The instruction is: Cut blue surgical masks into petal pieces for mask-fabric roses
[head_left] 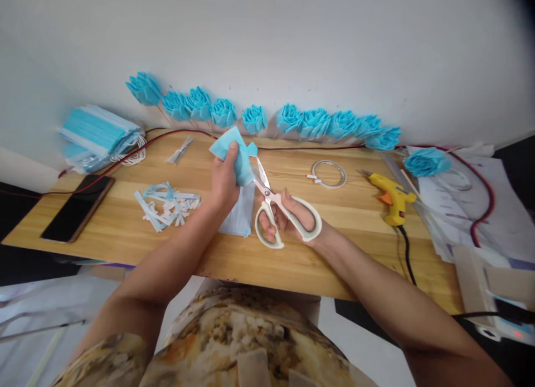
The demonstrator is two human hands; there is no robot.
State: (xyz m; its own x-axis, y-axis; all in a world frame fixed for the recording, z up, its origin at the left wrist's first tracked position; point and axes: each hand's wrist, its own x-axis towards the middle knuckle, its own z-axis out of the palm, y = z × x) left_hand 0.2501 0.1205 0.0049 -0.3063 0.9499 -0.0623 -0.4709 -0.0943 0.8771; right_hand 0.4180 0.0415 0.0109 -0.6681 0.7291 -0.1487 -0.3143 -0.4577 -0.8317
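Observation:
My left hand [224, 178] pinches a folded piece of blue mask fabric [234, 153] and holds it up above the wooden table [343, 219]. My right hand [288, 217] has its fingers through the white handles of a pair of scissors [273, 206]. The blades are parted and point up at the lower right edge of the blue fabric. A flat pale blue mask piece [241, 217] lies on the table just under both hands.
Blue and white fabric scraps [167, 204] lie left of my hands, a phone [77, 207] and a stack of blue masks [98, 135] farther left. Several blue fabric flowers [313, 122] line the wall. A tape roll [330, 173] and yellow glue gun [393, 196] sit right.

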